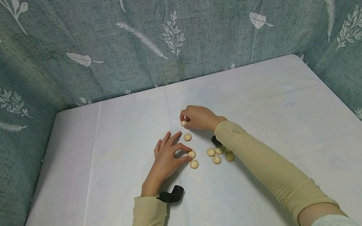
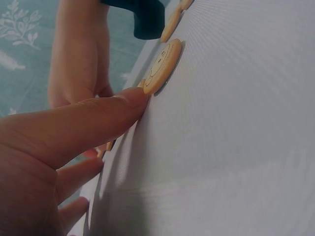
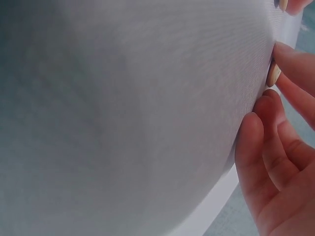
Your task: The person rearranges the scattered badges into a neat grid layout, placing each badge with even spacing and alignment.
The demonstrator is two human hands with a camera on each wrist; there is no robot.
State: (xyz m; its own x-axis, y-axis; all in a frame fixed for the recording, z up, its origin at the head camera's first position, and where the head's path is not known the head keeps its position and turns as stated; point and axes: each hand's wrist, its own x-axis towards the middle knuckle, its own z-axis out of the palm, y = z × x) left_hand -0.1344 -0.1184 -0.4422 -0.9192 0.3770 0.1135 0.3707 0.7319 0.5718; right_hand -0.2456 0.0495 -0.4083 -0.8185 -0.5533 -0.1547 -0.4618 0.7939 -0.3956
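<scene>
Small round pale wooden discs with dark markings lie on the white cloth. My left hand [image 1: 167,159] pinches one wooden disc [image 1: 192,154] between thumb and index finger, its other fingers spread out. Just below that sits another disc [image 1: 194,164], close to the thumb; its printed lines and dots show on a disc [image 2: 165,66] in the left wrist view. Farther up, my right hand [image 1: 200,118] holds a disc [image 1: 184,123] at the top of the same column by its fingertips. A loose disc [image 1: 187,137] lies between the two hands.
Right of the column is a cluster of several more discs [image 1: 216,159], partly covered by the right forearm and its black wrist camera [image 1: 216,141]. The white-covered table [image 1: 107,189] meets green leaf-patterned curtains [image 1: 158,64] at the back and sides.
</scene>
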